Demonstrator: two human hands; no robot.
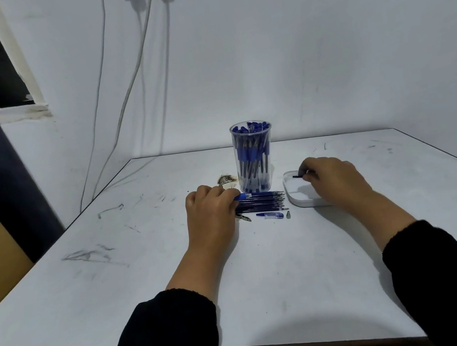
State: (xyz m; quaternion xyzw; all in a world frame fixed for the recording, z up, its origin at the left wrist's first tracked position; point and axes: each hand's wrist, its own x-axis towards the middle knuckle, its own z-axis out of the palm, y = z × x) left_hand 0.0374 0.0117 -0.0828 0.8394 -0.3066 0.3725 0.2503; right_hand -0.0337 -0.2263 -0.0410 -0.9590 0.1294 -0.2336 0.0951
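A clear plastic cup packed with blue pens stands at the table's middle back. In front of it lies a row of several dark blue refills. My left hand lies over the row's left end and grips a blue pen part with its fingertips. My right hand hovers over a white shallow tray and pinches a small dark piece. A short blue-capped clear pen piece and a tiny dark tip lie on the table just in front of the refills.
The white table is scuffed with pencil marks. A brown burnt-looking patch sits left of the cup. A small dark object lies by my left hand. Cables hang down the wall at the back left.
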